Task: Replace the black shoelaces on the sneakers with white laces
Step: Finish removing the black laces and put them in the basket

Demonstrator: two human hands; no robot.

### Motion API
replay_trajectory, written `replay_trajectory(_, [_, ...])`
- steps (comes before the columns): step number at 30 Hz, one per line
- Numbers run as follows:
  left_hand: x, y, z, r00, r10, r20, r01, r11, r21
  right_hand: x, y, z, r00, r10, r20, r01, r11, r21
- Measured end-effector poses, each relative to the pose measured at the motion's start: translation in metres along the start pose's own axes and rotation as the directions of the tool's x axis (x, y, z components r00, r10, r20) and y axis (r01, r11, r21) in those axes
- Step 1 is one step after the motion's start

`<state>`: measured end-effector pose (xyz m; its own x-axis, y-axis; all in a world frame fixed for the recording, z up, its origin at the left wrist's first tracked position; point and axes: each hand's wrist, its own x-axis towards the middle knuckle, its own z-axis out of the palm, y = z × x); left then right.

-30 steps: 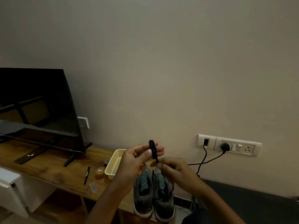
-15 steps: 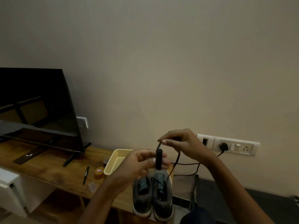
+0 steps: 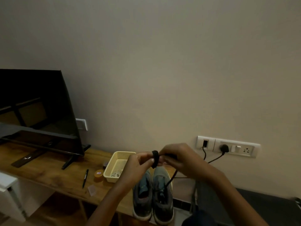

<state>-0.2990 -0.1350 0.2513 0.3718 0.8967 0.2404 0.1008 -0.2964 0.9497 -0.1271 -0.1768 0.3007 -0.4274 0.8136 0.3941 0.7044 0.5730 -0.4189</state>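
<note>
Two grey sneakers [image 3: 153, 193] stand side by side, toes away from me, at the right end of the wooden table [image 3: 48, 175]. Above them my left hand [image 3: 138, 163] pinches a wound coil of black shoelace [image 3: 155, 159]. Close on its right, my right hand [image 3: 177, 159] grips the loose strand, which hangs down to the right sneaker. A cream plastic basket [image 3: 117, 165] left of the shoes holds white laces [image 3: 116, 174].
A large dark TV [image 3: 37, 111] stands on the table's left half. A black pen [image 3: 85, 177], a small round orange tin [image 3: 98, 175] and a clear wrapper [image 3: 91, 190] lie near the basket. Wall sockets [image 3: 228, 148] with plugged cables are on the right.
My right hand, raised above the coil half a second ago, has come down against my left hand, carrying the strand around the coil. The shoes have not moved.
</note>
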Motion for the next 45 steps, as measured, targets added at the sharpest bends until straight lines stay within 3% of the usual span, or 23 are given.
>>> replay_trajectory(2, [-0.005,0.010,-0.002,0.989,-0.006,0.148,0.013,0.999,-0.044,0.013,0.005,-0.012,0.997,-0.027,-0.068,0.029,0.999,0.030])
replay_trajectory(5, [-0.012,0.027,-0.010,0.958,-0.014,0.285,0.080,0.972,-0.220,0.020,0.021,-0.010,0.992,0.042,-0.119,-0.003,0.950,0.314])
replay_trajectory(7, [-0.013,0.033,-0.012,0.970,-0.017,0.244,0.107,0.926,-0.362,0.016,0.032,0.004,0.978,0.146,-0.152,-0.062,0.889,0.454])
replay_trajectory(10, [-0.005,0.031,-0.010,0.999,-0.026,0.043,0.042,0.890,-0.455,0.003,0.042,0.037,0.962,0.244,-0.126,-0.147,0.845,0.515])
replay_trajectory(14, [0.005,0.019,-0.003,0.978,-0.080,-0.194,0.000,0.923,-0.384,-0.010,0.031,0.056,0.972,0.233,-0.011,-0.200,0.856,0.477])
replay_trajectory(18, [0.012,-0.002,0.000,0.955,-0.046,-0.292,0.007,0.991,-0.133,-0.011,0.012,0.039,0.984,0.127,0.122,-0.161,0.927,0.338])
replay_trajectory(21, [0.014,-0.011,-0.004,0.978,0.005,-0.208,-0.002,1.000,0.016,0.001,0.002,0.018,0.996,0.048,0.079,-0.060,0.985,0.164])
replay_trajectory(24, [0.008,-0.009,-0.006,0.998,-0.006,0.062,0.001,0.997,0.078,0.020,0.010,-0.003,0.998,0.017,-0.063,-0.012,0.996,0.084])
replay_trajectory(26, [0.001,0.000,-0.008,0.977,-0.045,0.210,0.054,0.998,-0.037,0.028,0.022,-0.007,0.995,0.035,-0.097,-0.020,0.987,0.157])
replay_trajectory(28, [-0.002,0.008,-0.011,0.971,-0.055,0.232,0.096,0.980,-0.171,0.028,0.031,0.001,0.990,0.107,-0.090,-0.074,0.947,0.311])
replay_trajectory(31, [0.000,0.009,-0.010,0.990,-0.049,0.134,0.097,0.920,-0.379,0.012,0.035,0.037,0.975,0.219,-0.022,-0.185,0.869,0.459])
replay_trajectory(33, [0.004,0.003,-0.008,0.997,-0.082,0.011,0.079,0.901,-0.426,-0.002,0.037,0.061,0.970,0.240,0.041,-0.230,0.844,0.485])
replay_trajectory(36, [0.009,-0.002,-0.007,0.978,-0.103,-0.180,0.034,0.935,-0.352,-0.016,0.035,0.075,0.970,0.224,0.097,-0.244,0.857,0.455])
replay_trajectory(39, [0.013,-0.011,-0.012,0.963,-0.064,-0.263,0.023,0.987,-0.156,-0.020,0.029,0.057,0.973,0.178,0.148,-0.224,0.883,0.412])
replay_trajectory(41, [0.014,-0.022,-0.015,0.976,-0.042,-0.214,0.049,0.998,0.025,-0.014,0.023,0.039,0.984,0.128,0.128,-0.166,0.917,0.362])
replay_trajectory(43, [0.013,-0.026,-0.014,0.996,-0.042,-0.078,0.054,0.985,0.163,-0.003,0.021,0.023,0.996,0.081,0.029,-0.086,0.958,0.273])
replay_trajectory(45, [0.006,-0.019,-0.009,0.994,-0.054,0.099,0.039,0.988,0.151,0.011,0.027,0.012,0.995,0.048,-0.092,-0.032,0.985,0.172])
